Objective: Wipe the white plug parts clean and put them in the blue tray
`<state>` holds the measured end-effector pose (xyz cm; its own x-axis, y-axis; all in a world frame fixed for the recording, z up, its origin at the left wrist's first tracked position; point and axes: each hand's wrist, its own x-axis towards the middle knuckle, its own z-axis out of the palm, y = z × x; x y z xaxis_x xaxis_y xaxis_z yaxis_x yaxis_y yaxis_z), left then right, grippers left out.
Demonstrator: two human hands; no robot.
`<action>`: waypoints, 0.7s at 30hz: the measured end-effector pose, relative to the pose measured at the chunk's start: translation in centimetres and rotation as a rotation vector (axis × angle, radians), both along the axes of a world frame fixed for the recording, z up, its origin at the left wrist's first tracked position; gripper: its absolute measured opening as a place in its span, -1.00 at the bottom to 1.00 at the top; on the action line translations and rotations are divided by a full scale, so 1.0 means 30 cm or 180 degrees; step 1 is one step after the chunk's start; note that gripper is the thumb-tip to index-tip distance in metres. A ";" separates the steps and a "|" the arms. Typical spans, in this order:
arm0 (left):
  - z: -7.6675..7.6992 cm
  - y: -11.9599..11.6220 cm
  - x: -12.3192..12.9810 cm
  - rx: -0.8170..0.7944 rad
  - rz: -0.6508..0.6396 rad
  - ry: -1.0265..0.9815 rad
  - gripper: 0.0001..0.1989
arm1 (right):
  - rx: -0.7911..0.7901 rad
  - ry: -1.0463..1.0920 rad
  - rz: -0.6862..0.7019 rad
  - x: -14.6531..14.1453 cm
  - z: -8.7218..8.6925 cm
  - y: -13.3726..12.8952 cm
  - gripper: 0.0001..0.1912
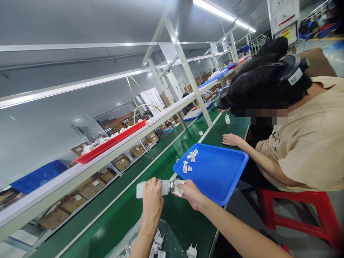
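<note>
Long green conveyor belt [161, 168] of an assembly hall, running under a white steel shelf frame [185, 71] with cardboard cartons beneath and a red tray [113, 141] on the shelf. Beside the wearer, a co-worker in a beige shirt [311, 139] sits on a red plastic stool [298, 211], one hand [231, 139] resting on the belt. Shallow blue plastic tray [215, 172] lies at the belt's near edge, carrying a few small white plastic plug parts [189, 161]. Clear plastic bag [129, 240] of similar white parts lies at the bottom edge. Above the belt, left hand [152, 199] wraps closed fingers around a white plastic cylindrical tool with a metal collar [163, 187]; right hand [189, 193] pinches a small white plug piece [177, 187] against the collar end. The piece looks light, rigid and smooth, likely slippery; its flat sides offer the surest grip, clear of the thin prongs.
</note>
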<state>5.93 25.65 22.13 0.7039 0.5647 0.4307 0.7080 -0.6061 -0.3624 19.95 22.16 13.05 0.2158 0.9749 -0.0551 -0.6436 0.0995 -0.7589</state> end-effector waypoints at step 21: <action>-0.338 0.246 0.029 -0.1588 0.1501 -0.2333 -0.66 | 0.0400 -0.0862 -0.0319 0.071 -0.013 -0.195 -0.73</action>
